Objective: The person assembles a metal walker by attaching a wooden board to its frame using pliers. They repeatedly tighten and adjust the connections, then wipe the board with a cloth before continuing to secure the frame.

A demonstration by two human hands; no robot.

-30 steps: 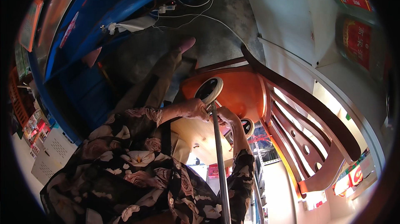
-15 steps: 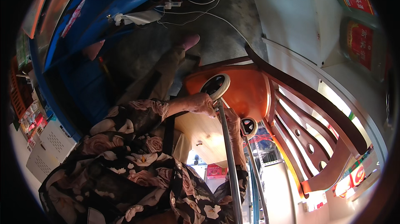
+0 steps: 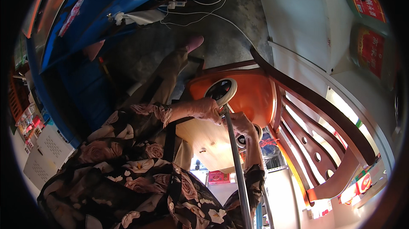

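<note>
A metal tube (image 3: 238, 167), slim, round and grey with a bright streak of reflected light along its length, slants from the hands to the lower edge of the view, passing in front of the person's floral shirt (image 3: 145, 165). Just beyond its upper end stands a wheel (image 3: 220, 92), seen as a tilted oval: a thick, smooth, cream-coloured tyre around a dark centre broken by pale glints. A 2nd wheel (image 3: 241, 140), also dark inside a pale rim, shows partly behind the right wrist. The left hand (image 3: 208, 110) is curled, its fingers pinching the tube's upper end just below the larger-looking wheel. The right hand (image 3: 242, 123) bends in from the other side, close against the same end; its fingertips are hidden, so I cannot tell whether they grip. The upper wheel appears against the glossy orange seat (image 3: 255, 90) of a chair whose dark brown back (image 3: 311, 148) has curved slats and round holes; whether wheel and seat touch is unclear. A pale wooden board (image 3: 200, 137) lies below the left wrist.
</note>
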